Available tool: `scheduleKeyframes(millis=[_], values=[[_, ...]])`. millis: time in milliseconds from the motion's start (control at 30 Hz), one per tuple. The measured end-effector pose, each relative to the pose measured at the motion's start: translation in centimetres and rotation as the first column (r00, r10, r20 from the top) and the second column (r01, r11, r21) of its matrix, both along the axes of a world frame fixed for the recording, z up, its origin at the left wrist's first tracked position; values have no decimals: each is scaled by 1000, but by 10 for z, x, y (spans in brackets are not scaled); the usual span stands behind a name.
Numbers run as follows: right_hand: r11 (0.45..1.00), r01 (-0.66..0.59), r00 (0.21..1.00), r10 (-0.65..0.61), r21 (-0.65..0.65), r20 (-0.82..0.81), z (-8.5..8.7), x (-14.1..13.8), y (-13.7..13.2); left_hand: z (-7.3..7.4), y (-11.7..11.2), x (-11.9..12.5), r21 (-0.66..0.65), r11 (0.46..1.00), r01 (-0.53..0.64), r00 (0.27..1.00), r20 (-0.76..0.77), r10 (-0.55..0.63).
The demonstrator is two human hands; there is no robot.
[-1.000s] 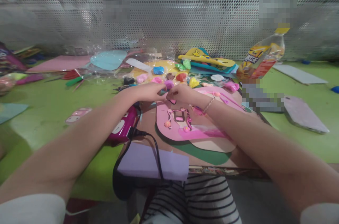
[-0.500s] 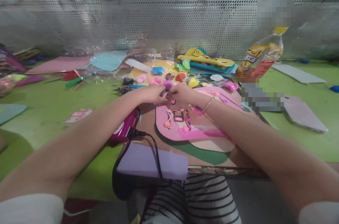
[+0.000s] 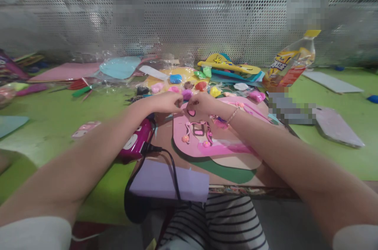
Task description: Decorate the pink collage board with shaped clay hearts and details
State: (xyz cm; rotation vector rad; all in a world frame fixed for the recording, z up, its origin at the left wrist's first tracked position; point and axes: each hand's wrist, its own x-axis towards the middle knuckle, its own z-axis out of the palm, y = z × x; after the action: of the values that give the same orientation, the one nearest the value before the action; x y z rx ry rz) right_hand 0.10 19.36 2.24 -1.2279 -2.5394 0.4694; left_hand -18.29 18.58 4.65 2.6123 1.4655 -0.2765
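Note:
My left hand (image 3: 167,103) and my right hand (image 3: 200,105) meet fingertip to fingertip at the top edge of a pink foam craft piece (image 3: 206,136). Both are pinched closed over a small pink and black bit (image 3: 191,112) that sits on the foam. What my left fingers grip is too small to name. The foam piece carries pink strips and small orange balls, and lies on brown and green sheets (image 3: 233,167). Just beyond my hands lie several coloured clay lumps (image 3: 189,86). My right wrist wears a thin bracelet (image 3: 232,116).
A magenta glue gun (image 3: 136,141) with a black cord (image 3: 174,171) lies left of the foam, and a lilac sheet (image 3: 168,181) hangs at the front edge. A plastic bottle (image 3: 291,67) stands at the back right. Foam sheets and wrappers litter the green table (image 3: 53,124).
Both hands have shifted slightly while staying pinched together; the small pink and black bit now shows on the foam below the fingertips.

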Motion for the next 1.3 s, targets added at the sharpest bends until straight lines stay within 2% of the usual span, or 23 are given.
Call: scheduleKeyframes(millis=[533,733,967,1300], values=[[1000,19,1000,-19,-24,-12,-1,-1,-1,-9,3,9,-69,997,15,1000,-3,-16],[999,-24,1000,24,-44,-10,-1,4,3,-4,1,8,-71,997,12,1000,2,-11],[999,-44,999,44,-10,-10,-3,6,5,4,-2,4,-88,996,15,999,53,-10],[1000,-28,1000,28,-5,-2,1,7,0,4,-3,4,-107,994,24,993,114,-12]])
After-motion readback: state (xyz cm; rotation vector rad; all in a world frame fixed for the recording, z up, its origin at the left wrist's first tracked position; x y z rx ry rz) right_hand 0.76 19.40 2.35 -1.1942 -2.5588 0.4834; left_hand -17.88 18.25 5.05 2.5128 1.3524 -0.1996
